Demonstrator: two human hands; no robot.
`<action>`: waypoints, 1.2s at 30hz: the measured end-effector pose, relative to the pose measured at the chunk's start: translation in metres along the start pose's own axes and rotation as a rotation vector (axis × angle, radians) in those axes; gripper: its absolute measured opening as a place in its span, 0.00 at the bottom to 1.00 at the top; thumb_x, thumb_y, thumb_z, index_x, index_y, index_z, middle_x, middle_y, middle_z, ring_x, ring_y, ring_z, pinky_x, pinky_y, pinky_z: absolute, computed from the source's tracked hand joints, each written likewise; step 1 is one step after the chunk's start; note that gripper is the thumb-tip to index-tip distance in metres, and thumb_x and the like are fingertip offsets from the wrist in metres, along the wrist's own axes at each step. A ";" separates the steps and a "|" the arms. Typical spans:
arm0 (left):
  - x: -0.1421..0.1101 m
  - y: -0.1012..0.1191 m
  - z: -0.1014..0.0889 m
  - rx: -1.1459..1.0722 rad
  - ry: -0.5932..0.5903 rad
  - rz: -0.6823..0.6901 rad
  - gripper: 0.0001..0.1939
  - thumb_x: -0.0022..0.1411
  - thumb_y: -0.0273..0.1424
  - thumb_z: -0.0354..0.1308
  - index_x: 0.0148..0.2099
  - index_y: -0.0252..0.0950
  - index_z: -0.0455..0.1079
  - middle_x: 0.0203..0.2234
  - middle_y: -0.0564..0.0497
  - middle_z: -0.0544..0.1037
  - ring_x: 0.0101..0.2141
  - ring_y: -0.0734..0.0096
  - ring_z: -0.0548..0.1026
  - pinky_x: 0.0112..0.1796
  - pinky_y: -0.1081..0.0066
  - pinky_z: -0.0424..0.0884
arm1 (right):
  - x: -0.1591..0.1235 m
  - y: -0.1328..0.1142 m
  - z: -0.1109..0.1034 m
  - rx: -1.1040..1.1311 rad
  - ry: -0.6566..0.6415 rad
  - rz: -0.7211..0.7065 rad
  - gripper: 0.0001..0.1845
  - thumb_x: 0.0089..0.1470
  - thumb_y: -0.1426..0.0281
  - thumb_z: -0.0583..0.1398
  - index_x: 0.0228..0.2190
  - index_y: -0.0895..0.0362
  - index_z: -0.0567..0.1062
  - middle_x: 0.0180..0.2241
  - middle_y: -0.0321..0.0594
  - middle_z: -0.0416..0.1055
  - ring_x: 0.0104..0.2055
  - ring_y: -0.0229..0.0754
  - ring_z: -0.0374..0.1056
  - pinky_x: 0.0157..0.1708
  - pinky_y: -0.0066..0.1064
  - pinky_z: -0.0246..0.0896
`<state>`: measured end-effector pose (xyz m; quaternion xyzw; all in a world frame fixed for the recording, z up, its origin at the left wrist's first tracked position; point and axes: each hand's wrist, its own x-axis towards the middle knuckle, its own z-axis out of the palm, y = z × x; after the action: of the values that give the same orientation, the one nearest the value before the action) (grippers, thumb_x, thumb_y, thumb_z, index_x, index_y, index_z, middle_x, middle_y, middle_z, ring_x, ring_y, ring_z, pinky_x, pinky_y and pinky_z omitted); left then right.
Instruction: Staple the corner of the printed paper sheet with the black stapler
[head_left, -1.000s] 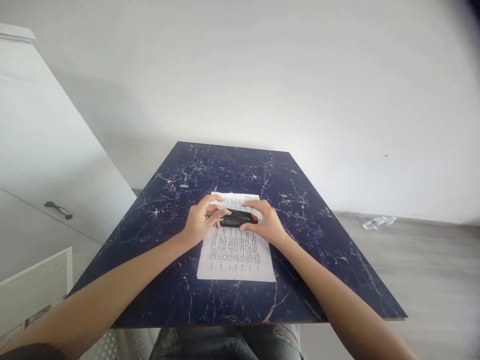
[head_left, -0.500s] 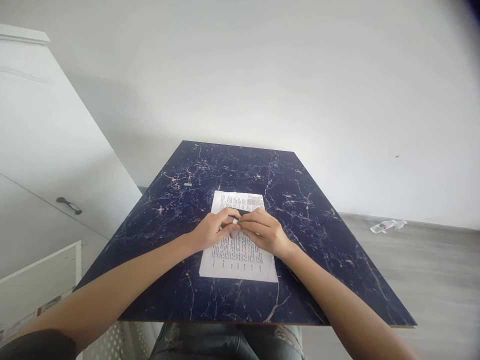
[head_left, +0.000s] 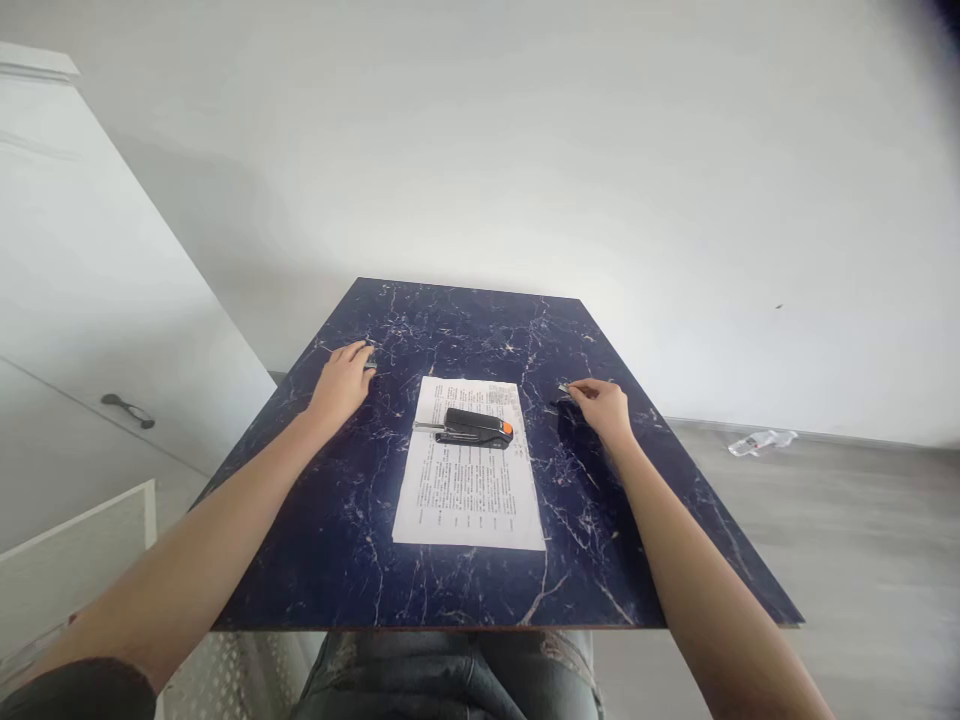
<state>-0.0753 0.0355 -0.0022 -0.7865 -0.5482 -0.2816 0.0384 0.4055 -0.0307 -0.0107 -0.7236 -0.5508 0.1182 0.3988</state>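
A black stapler (head_left: 476, 428) with an orange end lies on the printed sheets (head_left: 469, 500), a thin metal rod sticking out of its left end. At the left of the table, my left hand (head_left: 341, 385) has its thumb and fingers around a small grey strip of staples (head_left: 371, 363), mostly covered by the fingertips. Over the table's right side, my right hand (head_left: 602, 405) pinches a small silvery piece (head_left: 564, 388) that looks like a strip of staples. Neither hand touches the stapler.
The dark blue marble-patterned table (head_left: 465, 590) stands against a pale wall. A white cabinet (head_left: 112, 280) is on the left. Clear plastic packaging (head_left: 761, 442) lies on the floor at the right.
Both hands have left the stapler, which now lies on the sheets. My left hand has moved left and away to the staple strip; my right hand has moved right with a small silvery piece.
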 end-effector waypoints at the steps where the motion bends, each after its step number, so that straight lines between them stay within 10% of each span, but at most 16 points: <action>1: 0.002 -0.009 0.002 0.040 -0.054 -0.049 0.23 0.70 0.29 0.52 0.63 0.31 0.72 0.64 0.35 0.71 0.64 0.42 0.67 0.63 0.46 0.65 | 0.005 0.009 -0.002 -0.025 0.010 0.020 0.09 0.48 0.63 0.66 0.29 0.55 0.84 0.31 0.44 0.82 0.38 0.55 0.78 0.46 0.45 0.69; 12: 0.003 -0.005 0.001 0.041 -0.120 -0.123 0.07 0.69 0.29 0.55 0.46 0.37 0.73 0.42 0.38 0.83 0.46 0.44 0.80 0.48 0.53 0.73 | 0.020 0.036 0.005 0.006 0.224 0.069 0.20 0.55 0.58 0.60 0.37 0.58 0.85 0.30 0.47 0.82 0.36 0.54 0.78 0.48 0.43 0.69; 20: -0.012 0.043 0.003 -0.988 -0.051 -0.331 0.19 0.64 0.40 0.66 0.53 0.35 0.78 0.35 0.46 0.82 0.25 0.72 0.75 0.26 0.71 0.71 | 0.015 0.027 0.008 0.117 0.094 0.024 0.16 0.54 0.58 0.62 0.33 0.55 0.85 0.30 0.43 0.83 0.32 0.48 0.77 0.41 0.37 0.71; 28: -0.019 0.057 0.003 -1.384 -0.119 -0.609 0.19 0.58 0.32 0.74 0.52 0.35 0.83 0.40 0.46 0.84 0.37 0.71 0.80 0.49 0.64 0.79 | 0.016 0.030 0.011 0.142 0.083 0.054 0.19 0.53 0.58 0.62 0.36 0.58 0.85 0.31 0.46 0.83 0.26 0.45 0.74 0.32 0.36 0.70; 36: -0.024 0.069 -0.015 -0.880 -0.171 -0.111 0.15 0.60 0.37 0.72 0.49 0.43 0.85 0.43 0.46 0.86 0.42 0.59 0.84 0.51 0.55 0.79 | 0.016 0.033 0.013 0.069 0.051 0.012 0.17 0.53 0.59 0.62 0.34 0.57 0.85 0.29 0.44 0.82 0.29 0.48 0.76 0.36 0.38 0.71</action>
<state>-0.0261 -0.0173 0.0159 -0.7179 -0.4187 -0.4237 -0.3602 0.4266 -0.0130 -0.0384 -0.7157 -0.5316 0.1210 0.4366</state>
